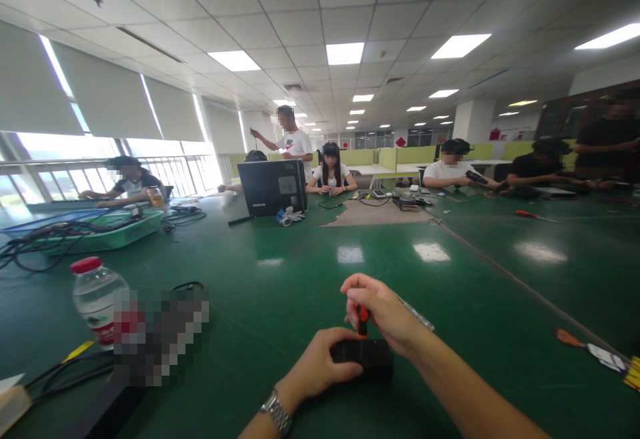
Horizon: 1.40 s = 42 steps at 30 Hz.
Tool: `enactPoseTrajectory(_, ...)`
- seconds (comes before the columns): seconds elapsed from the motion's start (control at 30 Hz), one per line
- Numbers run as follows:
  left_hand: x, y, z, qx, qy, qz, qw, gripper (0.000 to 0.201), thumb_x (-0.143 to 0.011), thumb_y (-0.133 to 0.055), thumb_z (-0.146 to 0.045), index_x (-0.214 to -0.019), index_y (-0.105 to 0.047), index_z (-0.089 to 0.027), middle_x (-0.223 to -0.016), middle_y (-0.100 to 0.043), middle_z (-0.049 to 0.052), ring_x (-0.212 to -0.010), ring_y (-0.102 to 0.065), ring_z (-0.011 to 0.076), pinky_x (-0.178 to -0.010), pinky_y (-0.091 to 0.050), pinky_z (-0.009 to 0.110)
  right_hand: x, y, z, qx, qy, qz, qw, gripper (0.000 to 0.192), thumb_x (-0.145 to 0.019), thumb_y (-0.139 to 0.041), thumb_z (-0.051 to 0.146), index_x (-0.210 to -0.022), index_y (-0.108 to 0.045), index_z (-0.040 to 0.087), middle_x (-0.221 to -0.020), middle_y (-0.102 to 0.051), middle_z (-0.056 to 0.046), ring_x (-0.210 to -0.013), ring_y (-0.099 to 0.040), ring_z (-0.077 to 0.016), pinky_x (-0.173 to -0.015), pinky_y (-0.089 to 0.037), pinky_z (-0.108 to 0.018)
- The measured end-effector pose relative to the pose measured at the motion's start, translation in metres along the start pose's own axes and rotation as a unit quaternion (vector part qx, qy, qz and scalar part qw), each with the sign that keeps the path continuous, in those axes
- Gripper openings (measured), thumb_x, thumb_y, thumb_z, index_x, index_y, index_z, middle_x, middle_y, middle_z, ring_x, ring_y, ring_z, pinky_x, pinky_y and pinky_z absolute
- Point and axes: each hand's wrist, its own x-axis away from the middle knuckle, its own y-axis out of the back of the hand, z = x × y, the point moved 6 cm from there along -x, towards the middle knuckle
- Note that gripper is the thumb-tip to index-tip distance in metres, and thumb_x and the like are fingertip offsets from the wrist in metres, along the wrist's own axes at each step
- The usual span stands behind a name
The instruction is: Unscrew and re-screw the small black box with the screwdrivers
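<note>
My right hand (383, 309) grips a screwdriver with an orange and black handle (362, 319), held upright with its tip down on a small black box (370, 357). My left hand (320, 362), with a metal watch on the wrist, holds that black box steady on the green table (300, 279) from its left side. The screwdriver's shaft is hidden by my fingers and the box.
A water bottle with a red cap (96, 299) and black cables lie at the left. A green basket of cables (107, 232) and a black computer case (273, 187) stand farther back. Several people sit around the table's far side. Another screwdriver (535, 215) lies at the right.
</note>
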Motion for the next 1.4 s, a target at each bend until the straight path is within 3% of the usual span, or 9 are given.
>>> enactPoseTrajectory(0.3,0.0,0.001,0.001,-0.006,-0.001,-0.005,1.0,0.044,-0.069,-0.075,-0.034,-0.108,-0.066,-0.017,-0.095,-0.066,0.003,-0.08,-0.056,0.0188,-0.072,-0.043,0.025,0.0,-0.001,0.0,-0.016,0.001,0.017,1.0,0.021,-0.076,-0.062,0.033,-0.089,-0.054,0.018,-0.059,-0.054,0.005,-0.054,-0.051,-0.0106,-0.059,-0.041,-0.026)
enactPoseTrajectory(0.43,0.0,0.0,0.002,-0.01,0.012,0.0,1.0,0.045,-0.069,-0.074,-0.035,-0.109,-0.066,-0.017,-0.093,-0.066,0.002,-0.079,-0.056,0.0185,-0.07,-0.043,0.025,-0.001,0.006,0.002,-0.006,0.023,-0.032,0.999,0.028,-0.071,-0.068,0.03,-0.092,-0.054,0.018,-0.067,-0.058,0.004,-0.06,-0.055,-0.0107,-0.061,-0.041,-0.025)
enactPoseTrajectory(0.67,0.0,0.0,0.001,-0.01,0.008,-0.009,1.0,0.044,-0.067,-0.074,-0.032,-0.108,-0.067,-0.018,-0.096,-0.068,0.002,-0.081,-0.058,0.019,-0.072,-0.044,0.026,-0.001,0.006,0.002,0.005,0.026,-0.034,0.999,0.026,-0.071,-0.068,0.033,-0.088,-0.054,0.018,-0.062,-0.057,0.005,-0.056,-0.053,-0.0105,-0.059,-0.04,-0.025)
enactPoseTrajectory(0.8,0.0,0.0,0.0,0.0,-0.001,-0.011,1.0,0.042,-0.067,-0.075,-0.03,-0.107,-0.067,-0.018,-0.095,-0.067,0.002,-0.081,-0.057,0.0188,-0.072,-0.043,0.025,0.0,0.001,-0.001,-0.001,-0.001,0.008,1.0,0.019,-0.075,-0.061,0.035,-0.083,-0.054,0.018,-0.051,-0.052,0.006,-0.047,-0.047,-0.0096,-0.057,-0.04,-0.026)
enactPoseTrajectory(0.93,0.0,0.0,0.002,-0.007,0.012,-0.008,1.0,0.044,-0.067,-0.076,-0.032,-0.108,-0.067,-0.018,-0.09,-0.066,0.001,-0.077,-0.056,0.0177,-0.068,-0.042,0.024,0.0,0.005,0.003,0.012,0.022,-0.028,0.999,0.024,-0.071,-0.067,0.032,-0.087,-0.055,0.019,-0.061,-0.056,0.005,-0.055,-0.051,-0.01,-0.056,-0.038,-0.024)
enactPoseTrajectory(1.1,0.0,0.0,0.002,-0.001,0.003,-0.007,1.0,0.044,-0.068,-0.075,-0.034,-0.108,-0.067,-0.018,-0.092,-0.066,0.002,-0.078,-0.056,0.0179,-0.07,-0.043,0.024,-0.001,0.0,0.002,-0.015,0.008,0.01,1.0,0.019,-0.076,-0.062,0.033,-0.086,-0.056,0.018,-0.059,-0.055,0.004,-0.055,-0.051,-0.0107,-0.061,-0.041,-0.026)
enactPoseTrajectory(1.2,0.0,0.0,0.002,0.002,0.004,-0.008,1.0,0.042,-0.068,-0.076,-0.033,-0.107,-0.067,-0.018,-0.089,-0.066,0.001,-0.076,-0.055,0.0169,-0.067,-0.042,0.024,0.0,0.004,0.003,0.005,0.028,-0.02,0.999,0.021,-0.073,-0.065,0.032,-0.085,-0.057,0.018,-0.062,-0.056,0.004,-0.057,-0.052,-0.0109,-0.059,-0.041,-0.025)
enactPoseTrajectory(1.3,0.0,0.0,0.0,0.01,-0.007,-0.007,1.0,0.039,-0.069,-0.076,-0.03,-0.105,-0.068,-0.018,-0.09,-0.066,0.0,-0.077,-0.055,0.0166,-0.069,-0.042,0.023,0.0,0.0,-0.001,0.033,0.005,0.031,0.999,0.021,-0.081,-0.055,0.037,-0.077,-0.06,0.017,-0.054,-0.052,0.003,-0.051,-0.049,-0.0116,-0.055,-0.039,-0.026)
enactPoseTrajectory(1.4,0.0,0.0,0.001,0.0,0.005,-0.004,1.0,0.042,-0.069,-0.076,-0.031,-0.107,-0.067,-0.018,-0.091,-0.066,0.001,-0.076,-0.056,0.017,-0.068,-0.042,0.023,-0.001,0.01,0.008,0.185,0.07,-0.003,0.98,0.026,-0.083,-0.055,0.04,-0.074,-0.065,0.018,-0.064,-0.058,0.0,-0.06,-0.051,-0.013,-0.059,-0.038,-0.026)
